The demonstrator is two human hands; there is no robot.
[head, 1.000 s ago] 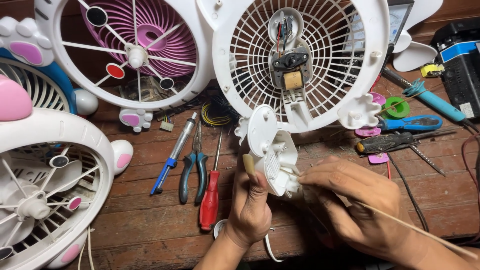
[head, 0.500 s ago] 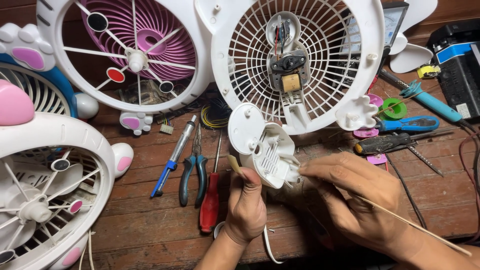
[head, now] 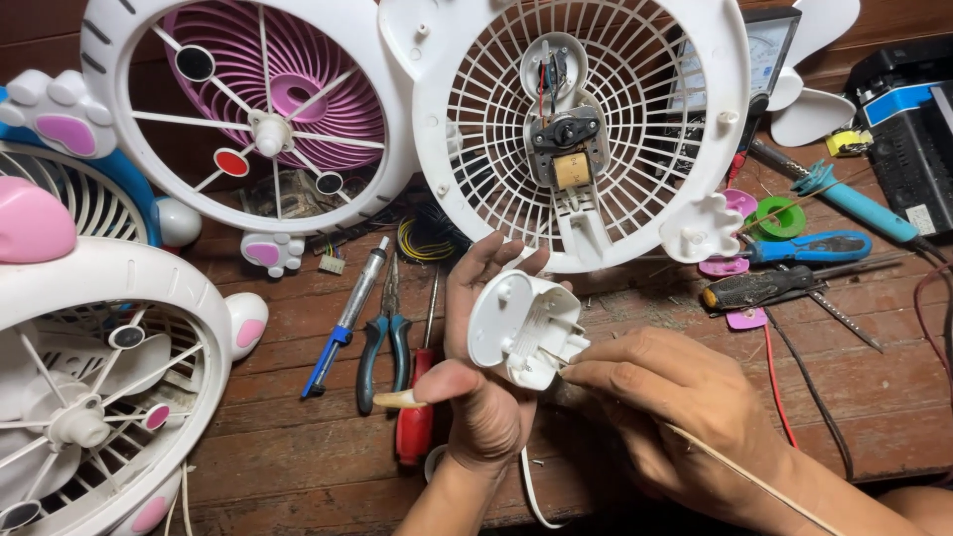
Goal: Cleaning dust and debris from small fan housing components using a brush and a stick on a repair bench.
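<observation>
At the far left of the wooden surface, well left of the white fan grille with the bare motor, lies a white fan with pink ear-shaped knobs, its blades visible through the ring. Above it sits part of a blue and white fan, and further toward the grille leans a white front guard with a purple blade disc behind it. Below that guard, left of the grille's lower edge, three tools lie side by side: a blue-tipped desoldering pump, teal-handled pliers and a red-handled screwdriver.

Just below the grille's lower rim, the left hand is cupped palm up, fingers spread behind a small white plastic housing and the thumb held out to the left below it. The housing is lifted off the surface, tilted, its open side facing the camera. From the right, the right hand has its fingers pressed together, pinching at the housing's right edge where a thin white cord meets it; the exact grip point is hidden by the fingertips.

Right of the grille lie a green tape roll, a blue-handled soldering iron, blue-handled scissors, a dark-handled screwdriver, and a black box with a blue band in the far corner.
</observation>
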